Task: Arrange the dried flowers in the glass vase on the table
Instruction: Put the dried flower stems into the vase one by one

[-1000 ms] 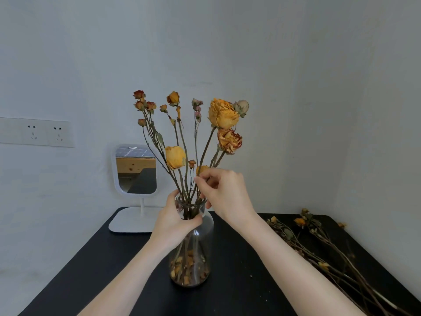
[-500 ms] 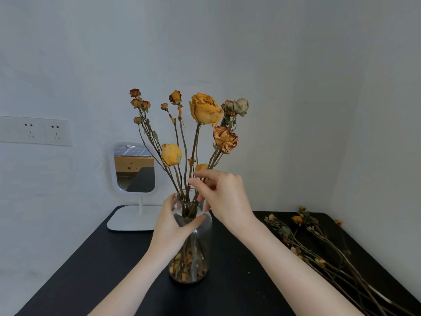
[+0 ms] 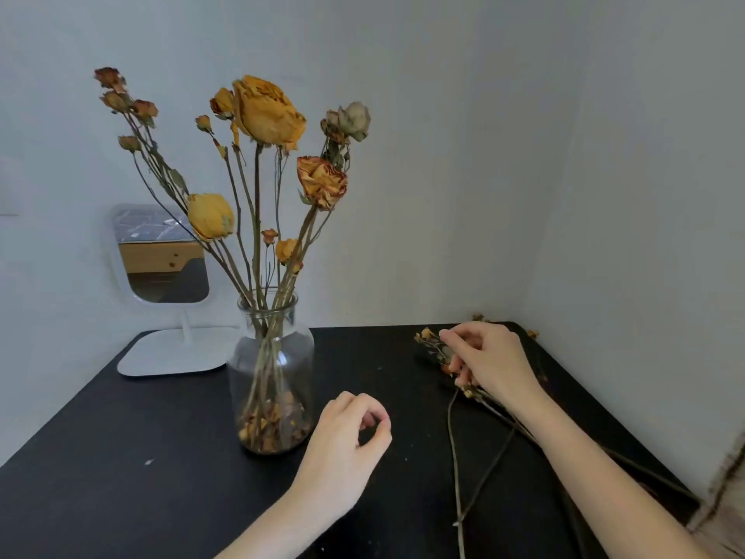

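The glass vase [image 3: 272, 357] stands upright on the black table [image 3: 121, 470], left of centre. Several dried flowers [image 3: 267, 111], yellow, orange and pale, rise from it, and dry petals lie in its bottom. My left hand [image 3: 347, 441] hovers just right of the vase's base, apart from it, with fingers loosely curled and nothing in them. My right hand [image 3: 485, 363] is further right, at the heads of a loose bunch of dried flowers [image 3: 454, 457] that lies on the table. Its fingers curl round the stems near the small buds.
A white stand mirror [image 3: 161, 256] sits behind the vase at the back left, with its flat base on the table. Walls close off the table at the back and right. Long loose stems trail toward the front right edge. Small crumbs dot the tabletop.
Both hands have left the vase. The left dropped to the table beside its base. The right moved right and down onto the loose flowers. The view has shifted right.
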### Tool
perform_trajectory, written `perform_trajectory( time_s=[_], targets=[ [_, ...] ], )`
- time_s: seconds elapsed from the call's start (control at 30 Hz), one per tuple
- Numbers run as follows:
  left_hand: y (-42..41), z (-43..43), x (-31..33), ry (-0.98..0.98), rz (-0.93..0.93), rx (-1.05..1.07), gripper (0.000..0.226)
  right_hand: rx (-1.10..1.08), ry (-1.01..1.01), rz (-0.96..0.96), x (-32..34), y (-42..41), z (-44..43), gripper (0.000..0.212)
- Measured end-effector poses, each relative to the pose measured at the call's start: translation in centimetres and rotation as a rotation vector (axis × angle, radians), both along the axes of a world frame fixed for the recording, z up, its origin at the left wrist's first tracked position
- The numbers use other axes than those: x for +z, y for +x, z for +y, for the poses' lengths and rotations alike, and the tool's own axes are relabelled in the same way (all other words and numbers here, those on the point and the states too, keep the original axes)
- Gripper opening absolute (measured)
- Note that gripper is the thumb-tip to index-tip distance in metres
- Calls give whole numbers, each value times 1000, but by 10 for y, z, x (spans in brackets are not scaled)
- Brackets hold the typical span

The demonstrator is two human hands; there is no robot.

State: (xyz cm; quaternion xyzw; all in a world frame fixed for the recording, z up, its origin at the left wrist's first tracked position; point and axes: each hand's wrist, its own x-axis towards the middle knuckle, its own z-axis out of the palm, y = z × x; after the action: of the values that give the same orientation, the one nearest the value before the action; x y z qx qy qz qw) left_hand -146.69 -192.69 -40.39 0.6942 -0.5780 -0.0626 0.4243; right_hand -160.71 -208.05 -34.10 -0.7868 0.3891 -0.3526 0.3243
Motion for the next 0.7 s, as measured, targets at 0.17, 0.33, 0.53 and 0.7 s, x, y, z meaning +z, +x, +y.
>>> perform_trajectory(
  time_s=[0.17, 0.33, 0.53, 0.7],
  targets=[
    [-24, -54, -8, 196, -17, 21, 10, -150, 140, 140, -32, -56, -39, 10],
    [-46, -100, -14, 297, -46, 62, 18, -205, 171, 314, -54, -89, -61, 6],
    [-73, -127, -19, 301, -175, 40, 20, -304, 196, 451, -63, -113, -79, 12],
    [-93, -138, -23, 365, -272, -11, 30, -323, 202, 543, -65, -117, -82, 25]
  ],
)
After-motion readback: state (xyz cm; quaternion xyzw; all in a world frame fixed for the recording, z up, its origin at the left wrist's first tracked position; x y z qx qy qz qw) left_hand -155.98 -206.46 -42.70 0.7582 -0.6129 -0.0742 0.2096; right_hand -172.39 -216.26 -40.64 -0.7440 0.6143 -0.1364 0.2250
